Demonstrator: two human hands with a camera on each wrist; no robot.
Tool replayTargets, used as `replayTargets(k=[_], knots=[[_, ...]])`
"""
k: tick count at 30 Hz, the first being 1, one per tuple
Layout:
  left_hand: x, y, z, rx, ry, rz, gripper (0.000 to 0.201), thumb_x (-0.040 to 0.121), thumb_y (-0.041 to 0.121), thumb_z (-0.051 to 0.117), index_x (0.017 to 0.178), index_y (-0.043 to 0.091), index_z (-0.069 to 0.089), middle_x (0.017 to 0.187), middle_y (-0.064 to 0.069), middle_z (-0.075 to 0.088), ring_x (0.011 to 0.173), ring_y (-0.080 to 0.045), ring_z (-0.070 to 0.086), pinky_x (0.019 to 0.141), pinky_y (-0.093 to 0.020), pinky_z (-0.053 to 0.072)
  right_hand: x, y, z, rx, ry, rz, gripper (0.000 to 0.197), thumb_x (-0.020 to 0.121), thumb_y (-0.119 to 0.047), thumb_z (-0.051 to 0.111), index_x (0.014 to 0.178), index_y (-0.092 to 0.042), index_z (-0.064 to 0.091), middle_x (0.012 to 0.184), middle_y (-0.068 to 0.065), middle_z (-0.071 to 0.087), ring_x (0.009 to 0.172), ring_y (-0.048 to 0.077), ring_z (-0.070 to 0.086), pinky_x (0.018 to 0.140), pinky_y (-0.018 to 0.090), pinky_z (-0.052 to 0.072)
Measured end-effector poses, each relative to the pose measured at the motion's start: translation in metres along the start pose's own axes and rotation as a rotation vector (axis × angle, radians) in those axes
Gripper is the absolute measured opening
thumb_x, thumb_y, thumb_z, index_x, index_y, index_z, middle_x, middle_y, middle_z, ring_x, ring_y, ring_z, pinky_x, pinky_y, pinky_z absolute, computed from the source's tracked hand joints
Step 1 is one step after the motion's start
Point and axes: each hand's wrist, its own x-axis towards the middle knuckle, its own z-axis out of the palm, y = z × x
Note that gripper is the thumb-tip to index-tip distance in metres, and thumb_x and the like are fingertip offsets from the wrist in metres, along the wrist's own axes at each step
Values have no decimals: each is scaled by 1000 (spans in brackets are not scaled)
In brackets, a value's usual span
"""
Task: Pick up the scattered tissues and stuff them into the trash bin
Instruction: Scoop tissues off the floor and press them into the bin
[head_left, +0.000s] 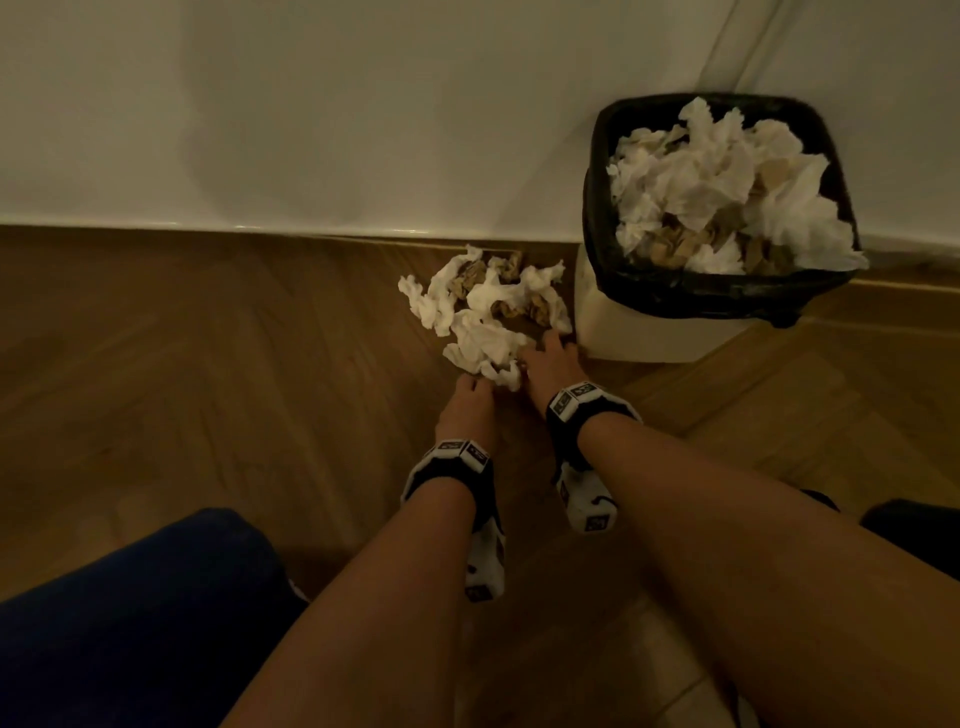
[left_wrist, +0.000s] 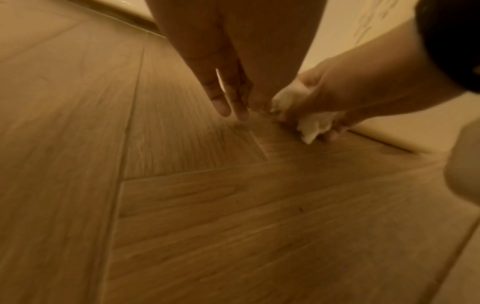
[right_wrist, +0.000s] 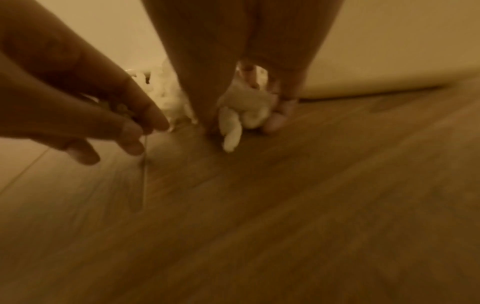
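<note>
- While both arms reach down toward the middle of the head view, the right hand (head_left: 550, 361) has its grip curled round a white tissue wad (right_wrist: 242, 112); the right wrist view shows thumb and fingers wrapped about it just above the floor (head_left: 208, 364).
- Left hand (head_left: 467, 410) sits low beside it, fingers (left_wrist: 221, 98) straight and pointing down, holding nothing; its fingertips reach the near edge of the scattered tissues (head_left: 483, 306).
- Those scattered tissues lie in a loose heap of white and brown crumpled pieces at the centre of the head view, on the wooden floor, close to the skirting of the pale wall (head_left: 363, 104) and just left of the trash bin (head_left: 649, 332).
- That trash bin stands at the upper right of the head view against the wall, a pale body with a black liner (head_left: 602, 249) folded over its rim.
- Crumpled tissues (head_left: 727, 197), white and brown, are piled in it, heaped above the rim, one drooping over the right edge.
- Each wrist carries a black-and-white band (head_left: 465, 457) with small printed markers.
- At the lower left of the head view a knee in dark blue cloth (head_left: 130, 613) shows.
- Both wrist views are blurred and dim.
</note>
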Motion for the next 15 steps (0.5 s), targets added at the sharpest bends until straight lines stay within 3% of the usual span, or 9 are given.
replayTargets(k=[2, 6, 9, 11, 15], knots=[[-1, 3, -1, -18, 12, -14, 35, 93, 5, 44, 128, 7, 44, 137, -11, 33, 105, -33, 53, 82, -37, 45, -5, 1, 3, 69, 41, -40, 38, 94, -14, 43, 132, -16, 48, 140, 17, 30, 126, 40, 34, 105, 43, 35], [-1, 9, -5, -112, 104, -57, 29, 95, 7, 41, 124, 1, 41, 136, -16, 33, 112, -31, 48, 92, -34, 40, -19, 3, 4, 304, 92, -53, 38, 90, -1, 46, 127, -7, 56, 134, 21, 42, 120, 35, 44, 97, 34, 37], [-4, 9, -5, -146, 187, -119, 27, 96, 11, 40, 121, 2, 42, 131, -17, 37, 113, -30, 44, 93, -34, 38, -22, 6, 2, 383, 104, 62, 29, 89, 2, 47, 103, -5, 71, 126, 15, 55, 115, 31, 51, 88, 29, 42], [-8, 7, -4, -189, 243, -146, 27, 93, 10, 41, 119, 4, 45, 126, -16, 40, 109, -31, 46, 88, -37, 40, -25, 9, 2, 488, 114, 165, 34, 89, 4, 45, 85, -9, 76, 113, 7, 65, 104, 26, 57, 79, 25, 44], [-11, 5, -6, -179, 209, -122, 37, 93, 28, 44, 129, 21, 43, 120, -13, 40, 104, -31, 48, 86, -43, 48, -28, 23, 3, 893, 155, 357, 41, 87, 4, 41, 56, -16, 59, 82, 6, 60, 76, 22, 54, 69, 28, 46]])
